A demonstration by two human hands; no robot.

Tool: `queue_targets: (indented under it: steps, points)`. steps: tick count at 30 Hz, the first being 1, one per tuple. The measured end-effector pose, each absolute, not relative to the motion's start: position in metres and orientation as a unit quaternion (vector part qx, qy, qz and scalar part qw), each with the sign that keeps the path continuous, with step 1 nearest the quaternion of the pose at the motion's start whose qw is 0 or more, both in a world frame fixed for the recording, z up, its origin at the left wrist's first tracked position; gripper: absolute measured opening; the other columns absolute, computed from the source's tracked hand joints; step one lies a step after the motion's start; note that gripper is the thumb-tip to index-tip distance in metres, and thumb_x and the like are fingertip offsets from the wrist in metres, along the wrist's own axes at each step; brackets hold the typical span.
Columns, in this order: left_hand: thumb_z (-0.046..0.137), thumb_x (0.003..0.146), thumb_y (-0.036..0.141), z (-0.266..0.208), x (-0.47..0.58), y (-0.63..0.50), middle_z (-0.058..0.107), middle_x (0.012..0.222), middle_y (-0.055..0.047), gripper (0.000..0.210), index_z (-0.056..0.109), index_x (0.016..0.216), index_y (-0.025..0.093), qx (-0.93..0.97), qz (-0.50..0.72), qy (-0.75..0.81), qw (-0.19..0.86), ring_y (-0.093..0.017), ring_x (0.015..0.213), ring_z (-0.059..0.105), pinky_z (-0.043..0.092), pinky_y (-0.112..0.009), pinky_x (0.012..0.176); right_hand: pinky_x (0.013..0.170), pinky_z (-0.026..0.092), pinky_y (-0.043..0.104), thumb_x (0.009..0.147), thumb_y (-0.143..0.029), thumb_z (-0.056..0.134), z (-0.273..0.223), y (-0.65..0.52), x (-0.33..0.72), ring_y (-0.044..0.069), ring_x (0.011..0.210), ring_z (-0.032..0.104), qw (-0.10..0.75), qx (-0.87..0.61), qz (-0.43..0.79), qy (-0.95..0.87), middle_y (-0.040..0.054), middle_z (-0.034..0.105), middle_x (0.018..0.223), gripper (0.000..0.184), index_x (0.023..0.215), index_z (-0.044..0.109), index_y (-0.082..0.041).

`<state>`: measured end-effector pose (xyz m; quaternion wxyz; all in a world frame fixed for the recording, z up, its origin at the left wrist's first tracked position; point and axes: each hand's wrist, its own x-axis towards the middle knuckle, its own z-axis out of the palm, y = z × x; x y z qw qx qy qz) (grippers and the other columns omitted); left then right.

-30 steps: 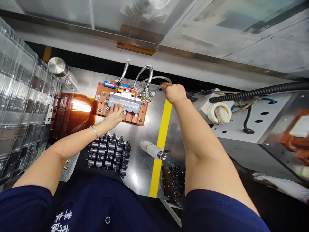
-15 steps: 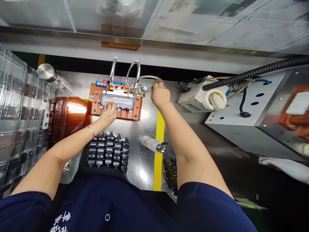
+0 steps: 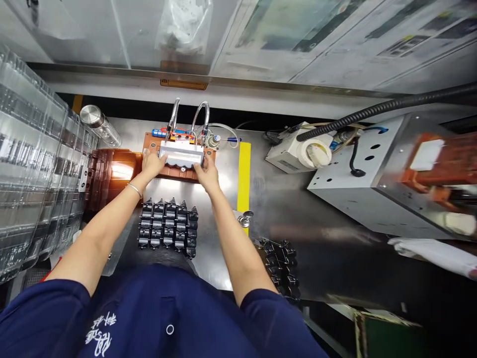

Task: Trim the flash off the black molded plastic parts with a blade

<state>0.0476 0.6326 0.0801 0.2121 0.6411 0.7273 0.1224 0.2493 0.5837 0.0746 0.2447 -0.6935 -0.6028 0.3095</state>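
A grey moulded housing [image 3: 182,155] with a scalloped front edge sits on an orange-brown fixture block [image 3: 175,172]. My left hand [image 3: 152,164] grips its left end, thumb along the front face. At its right end, my right hand [image 3: 207,174] holds it the same way, fingers partly hidden behind the edge. Two bendable metal hoses [image 3: 203,112] arch down over the housing from behind. To the fixture's right, a valve lever with a dark blue handle [image 3: 234,139] points right, untouched.
Rows of black moulded parts [image 3: 167,226] lie nearer my body, more black parts [image 3: 281,266] at right. Clear plastic trays [image 3: 40,164] are stacked left, beside a metal-lidded bottle [image 3: 100,124]. A white-and-grey machine [image 3: 346,184] stands right. Beyond it shows something white, perhaps a gloved hand [image 3: 436,253].
My right hand has let go of the lever and moved left to the housing's right end. My left hand has shifted from the housing's front to its left end. The camera view has shifted.
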Motion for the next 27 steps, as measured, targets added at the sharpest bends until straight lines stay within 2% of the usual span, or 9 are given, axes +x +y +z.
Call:
queue_targets:
  steps: [3,5,8,13,16,20,24,26,27]
  points:
    - [0.067,0.075,0.042,0.089,0.037,0.591,0.07,0.096,-0.018,0.041,0.058,0.102,0.013,0.645,0.12,0.715,0.243,-0.03,0.088,0.068,0.054,-0.041,0.074,0.09,0.052,0.038,0.085,-0.029,0.049,0.081,0.537,0.243,0.024,0.11,0.062,0.303,-0.704,0.367,-0.527,0.0227,0.057,0.129,0.07,0.146,0.023,-0.006]
    - [0.071,0.071,0.038,0.099,0.026,0.548,0.07,0.094,-0.013,0.046,0.055,0.107,0.014,0.664,0.159,0.683,0.26,-0.025,0.084,0.069,0.055,-0.037,0.072,0.086,0.054,0.036,0.082,-0.029,0.051,0.089,0.503,0.247,0.022,0.109,0.061,0.351,-0.686,0.373,-0.516,0.0188,0.057,0.129,0.064,0.141,0.034,-0.013]
    - [0.064,0.076,0.024,0.117,0.01,0.487,0.069,0.102,-0.011,0.033,0.055,0.107,0.017,0.746,0.278,0.57,0.205,-0.023,0.098,0.065,0.054,-0.039,0.085,0.085,0.054,0.034,0.079,-0.025,0.049,0.102,0.465,0.251,0.021,0.108,0.06,0.377,-0.657,0.369,-0.539,0.012,0.059,0.123,0.042,0.119,0.056,-0.019]
    - [0.047,0.078,0.003,0.138,-0.002,0.437,0.069,0.109,-0.011,0.036,0.056,0.11,0.019,0.824,0.402,0.396,0.053,-0.021,0.118,0.056,0.049,-0.042,0.097,0.074,0.055,0.033,0.078,-0.021,0.047,0.141,0.426,0.2,0.021,0.081,0.067,0.258,-0.68,0.42,-0.543,0.0055,0.07,0.084,0.028,0.102,0.062,-0.02]
    - [0.046,0.081,0.007,0.158,-0.016,0.423,0.07,0.113,-0.009,0.035,0.056,0.111,0.021,0.852,0.365,0.374,0.016,-0.02,0.118,0.057,0.051,-0.043,0.096,0.067,0.055,0.032,0.08,-0.025,0.054,0.176,0.401,0.155,0.021,0.073,0.068,0.233,-0.535,0.553,-0.594,0.0044,0.072,0.079,0.027,0.105,0.062,-0.022]
    - [0.05,0.084,0.014,0.241,-0.068,0.402,0.071,0.112,-0.007,0.034,0.054,0.116,0.026,0.829,0.322,0.457,-0.02,-0.019,0.115,0.059,0.054,-0.04,0.093,0.067,0.059,0.037,0.081,-0.04,0.063,0.2,0.386,0.147,0.018,0.07,0.071,0.262,-0.306,0.749,-0.526,0.004,0.074,0.096,0.051,0.13,0.051,-0.026]
    - [0.063,0.084,0.034,0.359,-0.149,0.401,0.068,0.112,-0.005,0.037,0.055,0.118,0.024,0.708,0.29,0.608,-0.215,-0.023,0.106,0.064,0.054,-0.041,0.089,0.071,0.059,0.039,0.082,-0.045,0.063,0.18,0.412,0.157,0.02,0.074,0.07,0.325,-0.429,0.652,-0.534,0.0045,0.074,0.09,0.039,0.116,0.063,-0.025]
    - [0.061,0.084,0.044,0.398,-0.198,0.423,0.064,0.117,-0.006,0.048,0.052,0.123,0.018,0.629,0.245,0.676,-0.297,-0.029,0.11,0.062,0.051,-0.048,0.091,0.071,0.059,0.04,0.083,-0.044,0.061,0.165,0.423,0.145,0.022,0.075,0.07,0.307,-0.458,0.582,-0.597,0.0056,0.074,0.086,0.035,0.11,0.066,-0.022]
    - [0.061,0.084,0.042,0.409,-0.223,0.439,0.063,0.121,-0.006,0.048,0.051,0.126,0.021,0.607,0.217,0.708,-0.288,-0.029,0.112,0.06,0.05,-0.049,0.095,0.071,0.059,0.04,0.085,-0.041,0.058,0.159,0.426,0.134,0.022,0.076,0.07,0.28,-0.456,0.538,-0.651,0.0058,0.074,0.086,0.033,0.11,0.066,-0.021]
